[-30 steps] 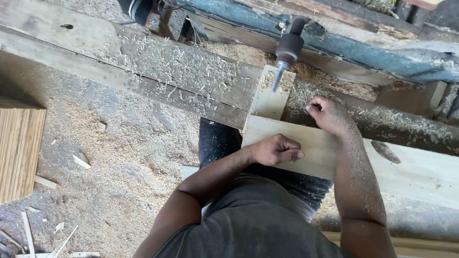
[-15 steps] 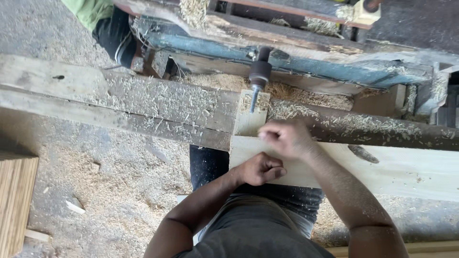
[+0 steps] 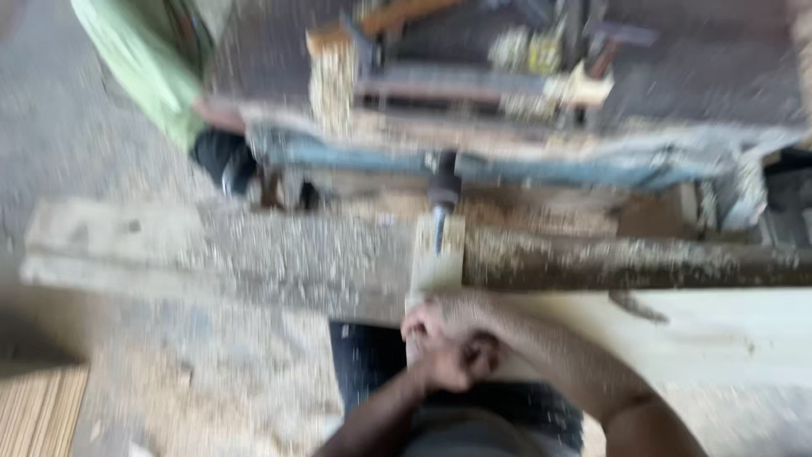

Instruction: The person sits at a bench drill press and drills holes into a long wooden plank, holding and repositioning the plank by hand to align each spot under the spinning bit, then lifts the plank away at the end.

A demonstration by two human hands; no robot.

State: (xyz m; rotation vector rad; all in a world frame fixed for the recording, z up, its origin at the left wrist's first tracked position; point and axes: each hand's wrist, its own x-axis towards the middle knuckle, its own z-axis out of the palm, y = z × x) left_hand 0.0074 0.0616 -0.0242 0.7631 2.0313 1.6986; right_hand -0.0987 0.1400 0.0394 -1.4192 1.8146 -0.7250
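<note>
The view is motion-blurred. A pale wooden plank lies across the sawdust-covered bench and runs off to the right. At its left end my right hand and my left hand are bunched together, both pressed on the plank's end with fingers curled. Just beyond them a narrow pale tongue of wood points up under a dark horizontal drill chuck and bit. The blur hides the exact finger grip.
A long grey beam strewn with shavings crosses the view, and a dark round bar continues to the right. The blue-grey machine bed lies behind. A person in green stands top left. Stacked light boards sit bottom left.
My right hand has slid left along the plank and now sits against my left hand at the plank's end. The camera has tilted up, bringing more of the machine into view.
</note>
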